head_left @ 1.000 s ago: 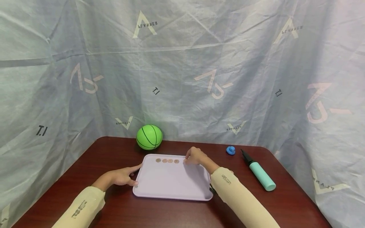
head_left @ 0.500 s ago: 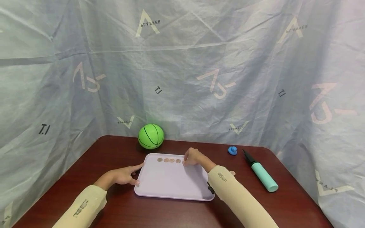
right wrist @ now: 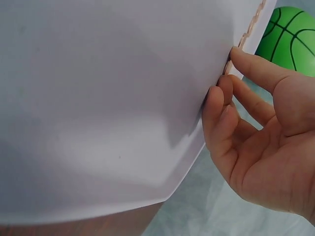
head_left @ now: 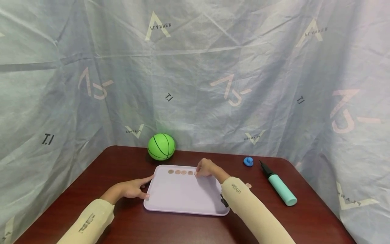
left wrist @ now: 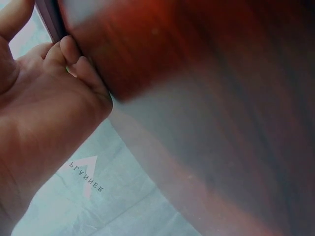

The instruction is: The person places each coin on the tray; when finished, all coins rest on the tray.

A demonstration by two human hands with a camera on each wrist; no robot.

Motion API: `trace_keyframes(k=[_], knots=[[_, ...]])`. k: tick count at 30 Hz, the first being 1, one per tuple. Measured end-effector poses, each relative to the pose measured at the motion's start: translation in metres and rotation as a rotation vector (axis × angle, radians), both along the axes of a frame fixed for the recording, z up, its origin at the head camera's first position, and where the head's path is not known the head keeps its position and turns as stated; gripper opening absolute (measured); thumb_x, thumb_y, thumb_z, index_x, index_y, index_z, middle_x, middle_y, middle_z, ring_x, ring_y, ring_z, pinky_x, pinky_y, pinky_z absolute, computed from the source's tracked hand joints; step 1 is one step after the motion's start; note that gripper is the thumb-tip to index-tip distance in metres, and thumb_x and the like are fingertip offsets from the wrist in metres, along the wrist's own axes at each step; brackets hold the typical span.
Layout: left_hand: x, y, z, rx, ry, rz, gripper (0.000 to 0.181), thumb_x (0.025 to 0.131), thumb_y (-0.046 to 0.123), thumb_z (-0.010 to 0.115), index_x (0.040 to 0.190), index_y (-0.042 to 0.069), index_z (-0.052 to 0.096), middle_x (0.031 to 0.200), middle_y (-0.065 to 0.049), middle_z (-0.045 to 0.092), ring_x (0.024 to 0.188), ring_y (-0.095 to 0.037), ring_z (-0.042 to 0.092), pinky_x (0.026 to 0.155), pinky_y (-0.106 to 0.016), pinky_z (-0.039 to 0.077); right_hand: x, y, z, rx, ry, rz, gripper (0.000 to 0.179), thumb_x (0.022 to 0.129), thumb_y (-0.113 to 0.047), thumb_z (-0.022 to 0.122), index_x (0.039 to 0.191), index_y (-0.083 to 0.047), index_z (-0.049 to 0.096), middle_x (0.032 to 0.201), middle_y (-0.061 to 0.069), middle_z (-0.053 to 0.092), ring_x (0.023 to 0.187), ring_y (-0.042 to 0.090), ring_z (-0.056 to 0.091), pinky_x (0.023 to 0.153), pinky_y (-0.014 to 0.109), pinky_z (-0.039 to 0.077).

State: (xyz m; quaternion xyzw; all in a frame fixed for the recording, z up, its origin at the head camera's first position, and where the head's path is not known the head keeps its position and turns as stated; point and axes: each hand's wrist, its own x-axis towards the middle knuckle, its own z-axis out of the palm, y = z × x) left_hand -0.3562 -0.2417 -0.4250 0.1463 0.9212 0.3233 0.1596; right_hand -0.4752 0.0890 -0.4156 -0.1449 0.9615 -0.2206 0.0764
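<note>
A pale lilac tray (head_left: 182, 196) lies on the table. Along its far side runs a row of several copper-coloured coins (head_left: 183, 172). My right hand (head_left: 206, 168) reaches over the tray and pinches the coin (right wrist: 227, 67) at the row's right end between thumb and fingers, against the tray surface. My left hand (head_left: 131, 188) rests at the tray's left side, thumb and index finger spread and touching the rim. Its other fingers (left wrist: 88, 73) are bent near the table in the left wrist view. Part of the right-end coin is hidden by my fingertips.
A green ball (head_left: 161, 146) sits behind the tray. To the right are a blue rubber duck (head_left: 248, 161) and a mint hand pump (head_left: 282, 189) with a black nozzle. One loose coin (head_left: 248, 185) lies beside my right sleeve. Grey cloth (head_left: 195, 84) hangs around the brown table.
My right hand has moved slightly left, bringing its coin closer to the row. The left hand keeps its place on the tray edge. The head view has shifted a little.
</note>
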Motion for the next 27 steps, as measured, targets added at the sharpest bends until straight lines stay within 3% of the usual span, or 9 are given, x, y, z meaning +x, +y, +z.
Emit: trace_keyframes(k=[8, 15, 20, 27], knots=[[0.001, 0.0, 0.0, 0.013, 0.014, -0.01, 0.093, 0.082, 0.02, 0.08, 0.157, 0.006, 0.026, 0.154, -0.026, 0.034, 0.135, -0.044, 0.041, 0.109, -0.061, 0.029, -0.001, 0.0, 0.001, 0.003, -0.029, -0.004, 0.015, 0.078, -0.019, 0.085, 0.084, -0.013, 0.073, 0.072, 0.002, 0.066, 0.056, 0.011, 0.057, 0.046, 0.028, 0.047], [0.001, 0.001, 0.001, 0.01, 0.008, -0.001, 0.093, 0.082, 0.021, 0.08, 0.157, 0.008, 0.027, 0.154, -0.026, 0.034, 0.136, -0.044, 0.039, 0.11, -0.061, 0.028, 0.008, 0.01, 0.012, 0.046, 0.04, 0.093, 0.025, 0.082, -0.026, 0.081, 0.1, -0.009, 0.076, 0.092, 0.004, 0.07, 0.067, 0.014, 0.06, 0.054, 0.031, 0.051], [0.0, 0.0, 0.002, 0.001, 0.015, 0.0, 0.093, 0.082, 0.023, 0.08, 0.157, 0.008, 0.027, 0.154, -0.025, 0.034, 0.137, -0.045, 0.037, 0.109, -0.061, 0.028, 0.014, 0.022, 0.021, -0.018, 0.056, 0.134, 0.029, 0.081, -0.022, 0.082, 0.104, -0.005, 0.075, 0.093, 0.003, 0.072, 0.078, 0.012, 0.064, 0.063, 0.03, 0.053], [0.0, -0.001, 0.0, 0.003, 0.005, -0.004, 0.094, 0.082, 0.023, 0.08, 0.157, 0.008, 0.026, 0.154, -0.026, 0.034, 0.137, -0.045, 0.037, 0.109, -0.061, 0.028, 0.024, 0.042, 0.024, -0.124, 0.017, 0.166, 0.031, 0.081, -0.015, 0.082, 0.107, -0.002, 0.073, 0.092, 0.006, 0.074, 0.07, 0.014, 0.067, 0.052, 0.032, 0.053]])
